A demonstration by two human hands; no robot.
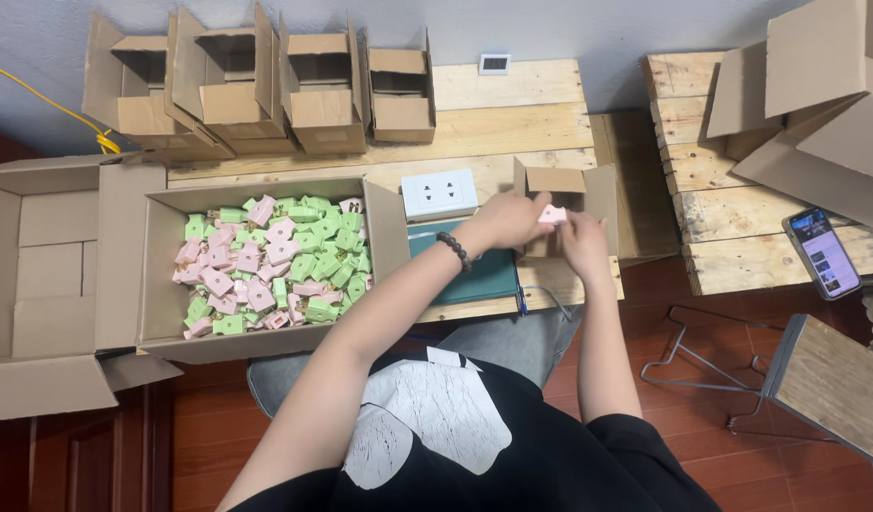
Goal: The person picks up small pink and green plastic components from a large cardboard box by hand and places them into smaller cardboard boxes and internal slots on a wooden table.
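Both hands meet over a small open cardboard box [562,204] that stands on the wooden bench [512,118]. The left hand [512,218] — a dark beaded bracelet [454,251] on its wrist — has its grip closed on a small pink plug adapter [552,214], held just above the box's opening. The right hand [582,237] touches the same pink piece from the other side, its fingers pinched on it as well.

Just left of the hands lies a white socket block [439,193], and under the left forearm a dark green flat case [484,270] rests on the bench edge. Further left sits a large open carton [162,275] filled with a jumble of pink and green plug adapters [271,265]. Beside that is a bigger carton [48,284] holding folded cardboard.

Along the wall at the back of the bench stands a row of four small open boxes [266,90]. A smartphone [821,252] with its screen lit lies on a second wooden bench [730,237] to the right, near more stacked cardboard [816,95].
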